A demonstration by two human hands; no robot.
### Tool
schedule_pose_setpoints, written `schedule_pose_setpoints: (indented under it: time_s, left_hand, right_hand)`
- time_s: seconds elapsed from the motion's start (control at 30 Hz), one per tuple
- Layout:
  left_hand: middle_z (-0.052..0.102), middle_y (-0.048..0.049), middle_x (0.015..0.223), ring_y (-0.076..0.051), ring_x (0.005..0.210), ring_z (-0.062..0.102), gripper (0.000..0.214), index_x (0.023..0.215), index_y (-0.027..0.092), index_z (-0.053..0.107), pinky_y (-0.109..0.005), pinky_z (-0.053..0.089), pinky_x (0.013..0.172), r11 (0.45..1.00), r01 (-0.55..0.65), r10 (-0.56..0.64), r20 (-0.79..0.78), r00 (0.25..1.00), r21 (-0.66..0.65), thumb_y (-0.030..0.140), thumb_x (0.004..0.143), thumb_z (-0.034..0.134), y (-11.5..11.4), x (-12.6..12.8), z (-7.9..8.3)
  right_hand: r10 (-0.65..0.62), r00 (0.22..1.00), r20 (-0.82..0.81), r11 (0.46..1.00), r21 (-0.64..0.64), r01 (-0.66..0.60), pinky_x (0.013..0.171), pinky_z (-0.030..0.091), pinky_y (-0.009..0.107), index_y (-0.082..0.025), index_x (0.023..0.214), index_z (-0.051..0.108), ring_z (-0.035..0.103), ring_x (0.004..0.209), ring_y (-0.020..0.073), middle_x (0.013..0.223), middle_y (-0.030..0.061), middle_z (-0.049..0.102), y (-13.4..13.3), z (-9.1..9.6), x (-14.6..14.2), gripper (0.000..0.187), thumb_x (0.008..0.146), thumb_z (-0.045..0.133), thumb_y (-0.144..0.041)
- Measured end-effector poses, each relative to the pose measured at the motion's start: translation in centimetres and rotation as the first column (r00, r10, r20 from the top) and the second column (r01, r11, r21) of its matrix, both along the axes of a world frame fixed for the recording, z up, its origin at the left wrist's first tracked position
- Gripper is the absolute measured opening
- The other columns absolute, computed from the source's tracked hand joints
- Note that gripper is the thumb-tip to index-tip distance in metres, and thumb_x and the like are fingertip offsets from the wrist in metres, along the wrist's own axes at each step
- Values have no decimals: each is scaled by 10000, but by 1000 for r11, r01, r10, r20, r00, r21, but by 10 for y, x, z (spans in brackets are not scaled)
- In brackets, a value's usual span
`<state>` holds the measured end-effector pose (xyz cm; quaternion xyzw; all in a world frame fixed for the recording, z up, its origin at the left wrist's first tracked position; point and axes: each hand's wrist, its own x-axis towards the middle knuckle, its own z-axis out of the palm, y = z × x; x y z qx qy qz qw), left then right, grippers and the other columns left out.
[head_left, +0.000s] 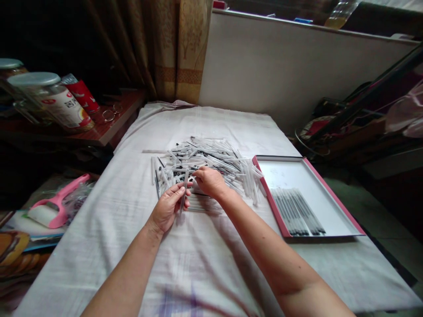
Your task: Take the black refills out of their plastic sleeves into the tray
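A loose pile of clear pen tubes with black ink refills (211,160) lies on a table covered in white cloth (185,264). My left hand (168,207) is closed round one upright clear tube (185,189) near the pile's front edge. My right hand (209,181) rests on the pile, fingers curled and pinching at the top of that same tube. To the right, a shallow pink-rimmed tray (330,198) holds a neat row of finished pens (297,216).
A low wooden shelf at the left carries plastic jars (53,103) and eyeglasses (110,114). A pink-handled roller (57,207) lies lower left. A white panel (291,66) stands behind the table; clutter and a dark rod fill the right side.
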<state>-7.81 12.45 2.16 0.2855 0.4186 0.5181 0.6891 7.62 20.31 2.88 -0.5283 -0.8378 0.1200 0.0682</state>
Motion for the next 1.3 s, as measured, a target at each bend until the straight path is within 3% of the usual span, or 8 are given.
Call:
schedule_pose_setpoints:
  time_s: [0.27,0.47,0.53,0.63,0.73,0.83,1.0,1.3]
  left_hand:
    - [631,20,712,-55,466,547,370,960,147,729,-157,391,394,999,-55,55,6,998,1,333,651,811,3,-4,1]
    - [620,10,750,-48,496,530,399,1020,154,721,-154,354,400,998,58,-58,-107,993,-1,376,694,775,-3,2,1]
    - [619,2,764,-50,506,527,425,1050,156,721,-157,349,406,993,117,-115,-164,980,-3,399,704,765,-6,6,-1]
    - [624,-8,770,-52,498,517,456,1082,163,726,-161,320,400,980,199,-192,-268,944,-3,438,719,746,-10,12,-4]
    - [650,-23,779,-57,484,492,449,1098,171,733,-171,288,396,964,266,-238,-384,892,20,446,743,718,-13,15,-6]
    - [678,-35,772,-66,482,469,431,1094,163,741,-183,319,425,947,317,-256,-472,844,53,436,764,698,-13,17,-8]
    - [715,-58,794,-82,478,473,394,1077,166,753,-202,370,460,933,351,-256,-540,802,79,419,785,680,-11,18,-9]
    - [722,-55,826,-87,468,485,296,1024,204,774,-205,392,457,929,346,-210,-584,784,131,355,793,664,-13,19,-7]
  right_hand:
    - [101,988,114,994,20,-104,743,499,286,-222,1000,719,682,893,215,1080,100,688,1,0,-12,249,924,492,-291]
    - [-48,933,-356,998,17,58,696,476,275,-193,882,702,645,738,174,797,42,704,-12,-9,14,130,804,602,-164]
    - [-160,783,-601,987,-92,131,614,469,253,-196,960,692,600,620,135,726,6,681,-24,-14,30,186,808,586,-199]
    - [-342,437,-832,938,-333,99,503,445,228,-188,1021,679,594,560,117,746,14,691,-47,-21,48,259,814,589,-313]
    - [-515,156,-843,855,-519,16,446,417,200,-185,941,669,657,622,139,834,50,723,-67,-23,53,287,751,671,-400]
    - [-601,2,-800,799,-600,-42,435,418,187,-186,894,645,684,643,151,861,56,729,-78,-22,51,324,695,732,-426]
    - [-590,-21,-807,807,-589,-47,449,434,187,-187,886,638,688,644,146,888,61,738,-77,-20,49,322,690,740,-422]
    - [-482,138,-865,873,-488,-8,467,468,199,-201,914,665,675,673,142,918,62,743,-77,-23,51,234,765,673,-381]
